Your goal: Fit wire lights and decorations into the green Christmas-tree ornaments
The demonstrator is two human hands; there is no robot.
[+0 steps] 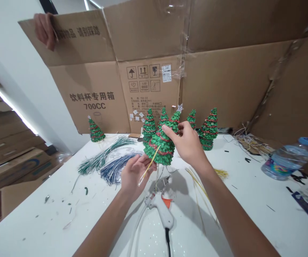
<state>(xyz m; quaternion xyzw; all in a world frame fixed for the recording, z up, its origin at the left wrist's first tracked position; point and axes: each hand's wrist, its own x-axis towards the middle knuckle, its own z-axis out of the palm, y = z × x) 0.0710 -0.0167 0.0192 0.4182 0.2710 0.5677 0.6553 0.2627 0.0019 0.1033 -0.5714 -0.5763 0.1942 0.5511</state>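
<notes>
**Above a glue gun (162,211), a small tree (163,151) held in the air**

The tree is green with red garland and tilts so that its silver star (180,107) points up and right. The right hand (187,142) pinches its upper part between thumb and fingers. The left hand (136,175) is spread, palm up, just under the tree; whether its fingers touch the base I cannot tell. A yellow strand (151,165) hangs from the tree across this palm.

The gun rests on a white table (90,228). Right of it stands a clear bottle (287,160) with a blue cap; how full it is, I cannot tell. Far left of the gun, beyond the table, is an open box (31,182), its contents hidden. Left of the gun lie green strands (104,157) and blue strands (118,168); to its right, yellow strands (220,173).

Well behind the gun, more trees (209,130) stand before a printed cardboard sheet (148,39). Another person's hand (45,30) grips the sheet's top left edge.
</notes>
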